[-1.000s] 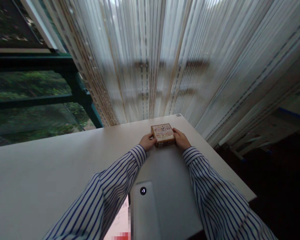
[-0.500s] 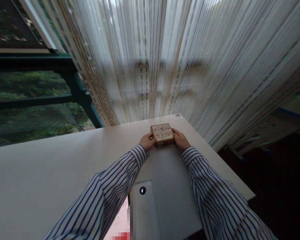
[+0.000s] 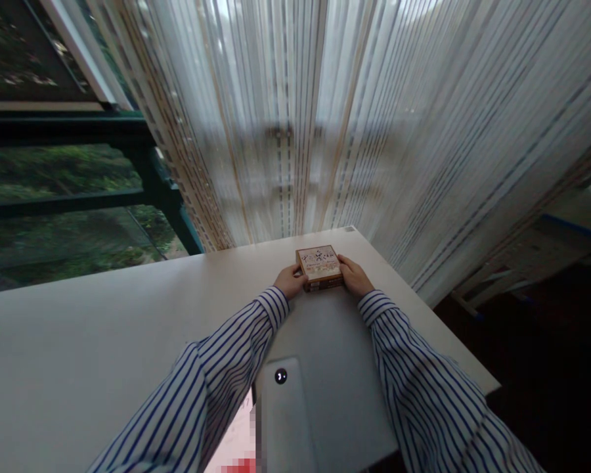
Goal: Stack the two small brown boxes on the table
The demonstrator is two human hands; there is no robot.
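A small flat box (image 3: 320, 263) with a cream printed top and brown sides is near the far end of the white table (image 3: 128, 328). My left hand (image 3: 291, 282) grips its left side, with the thumb at the near left corner. Against the right side my right hand (image 3: 356, 277) is closed, its thumb along the top edge. Whether the box rests on the tabletop or is held just above it, I cannot tell. Fingers on the far and lower sides are hidden.
Between my forearms lies a white phone-like device (image 3: 288, 414) with a round black spot. Beside it a lit screen (image 3: 234, 433) is partly covered by my left sleeve. A striped string curtain (image 3: 300, 131) hangs beyond the table; a green-framed window (image 3: 64, 197) is at left.
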